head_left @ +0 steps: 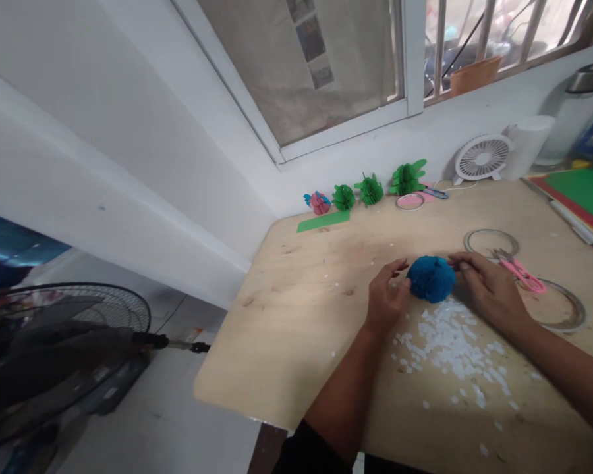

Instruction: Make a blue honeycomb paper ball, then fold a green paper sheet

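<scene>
A blue honeycomb paper ball rests on the wooden table. My left hand touches its left side with curled fingers pinching at it. My right hand holds its right side, fingers closed against the paper. Just in front of the ball lies a heap of small white paper scraps. Pink scissors lie right behind my right hand.
Three green paper shapes and a pink-blue one stand by the wall, with a green strip. Tape rings, a small white fan, coloured paper sheets at right. A floor fan stands left of the table.
</scene>
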The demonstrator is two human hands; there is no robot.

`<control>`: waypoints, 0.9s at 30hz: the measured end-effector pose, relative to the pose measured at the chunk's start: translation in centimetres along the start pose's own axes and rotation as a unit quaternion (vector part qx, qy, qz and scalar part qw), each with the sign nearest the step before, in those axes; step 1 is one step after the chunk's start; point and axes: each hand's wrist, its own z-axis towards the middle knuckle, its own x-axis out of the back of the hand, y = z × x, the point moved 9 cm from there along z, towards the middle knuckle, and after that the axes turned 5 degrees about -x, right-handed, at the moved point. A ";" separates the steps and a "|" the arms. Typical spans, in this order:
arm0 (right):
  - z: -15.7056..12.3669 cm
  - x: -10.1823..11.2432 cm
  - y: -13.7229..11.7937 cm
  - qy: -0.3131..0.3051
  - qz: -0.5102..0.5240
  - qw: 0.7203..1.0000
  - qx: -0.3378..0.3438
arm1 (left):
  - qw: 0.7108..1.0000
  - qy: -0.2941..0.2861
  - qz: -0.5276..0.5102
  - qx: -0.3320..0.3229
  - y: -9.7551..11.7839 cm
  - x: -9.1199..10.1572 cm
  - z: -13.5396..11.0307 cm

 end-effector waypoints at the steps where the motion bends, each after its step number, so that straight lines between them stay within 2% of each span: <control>1: 0.0 0.0 0.0 0.000 0.002 1.000 0.002 | 1.000 0.001 0.001 -0.002 0.0 0.0 0.0; 8: 0.1 0.1 -0.1 0.007 0.010 1.000 -0.003 | 1.000 0.003 0.003 -0.020 0.3 0.0 0.2; 24: 0.0 0.1 -0.3 0.005 0.008 1.000 0.001 | 1.000 0.001 0.012 0.008 -0.1 0.1 0.1; 27: 0.0 0.1 -0.3 0.005 0.013 1.000 -0.001 | 1.000 0.000 0.010 -0.004 0.3 0.1 0.1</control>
